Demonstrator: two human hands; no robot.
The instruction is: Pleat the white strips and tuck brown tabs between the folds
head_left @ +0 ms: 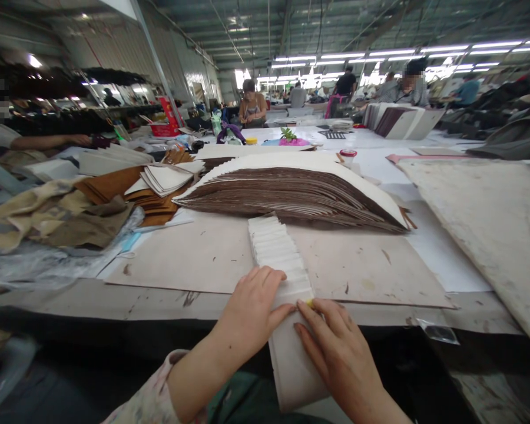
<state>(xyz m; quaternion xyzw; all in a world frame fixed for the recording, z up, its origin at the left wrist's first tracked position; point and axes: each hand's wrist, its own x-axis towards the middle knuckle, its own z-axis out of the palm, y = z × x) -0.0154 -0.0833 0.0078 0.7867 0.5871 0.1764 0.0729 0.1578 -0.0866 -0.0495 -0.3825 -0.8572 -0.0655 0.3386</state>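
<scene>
A fanned stack of pale strips [276,253], cloth or leather, lies across the board, their edges overlapping like steps. The nearest pale strip [294,365] slopes over the table's front edge towards my lap. My left hand [258,306] is closed over the stack's left side, its thumb pressing on the strip. On the right edge of that strip, my right hand [335,335] is closed, its fingertips close to my left thumb. A small yellow thing [310,303] shows at the right fingertips; its kind cannot be made out.
Behind the strips, a tall stack of large brown-and-white sheets [291,194] rests on the stained board [194,259]. Brown and white pieces [159,182] lie to the left, a large pale sheet [481,206] to the right. Several people work farther back; a person's arm [48,141] shows at left.
</scene>
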